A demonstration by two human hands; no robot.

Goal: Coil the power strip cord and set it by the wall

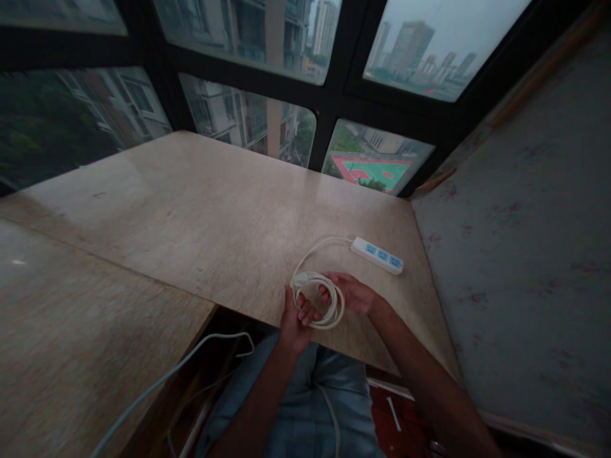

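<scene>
A white power cord (329, 322) is looped into a coil of several turns, held above the front edge of the stone ledge. My left hand (296, 318) grips the coil's left side with curled fingers. On the opposite side my right hand (351, 291) has its fingers wrapped round the loops, partly hidden by them. A pale plug (301, 278) appears to lie at the coil's upper left. From the coil one strand arcs up to a white power strip (377, 256) with blue socket faces, which rests on the ledge beyond my right hand.
The beige stone ledge (214, 203) runs beneath dark-framed windows (248, 83). A papered wall (515, 254) bounds it at right. A white cable (176, 369) hangs over the lower left edge, near an open gap. My legs (305, 394) are below the ledge.
</scene>
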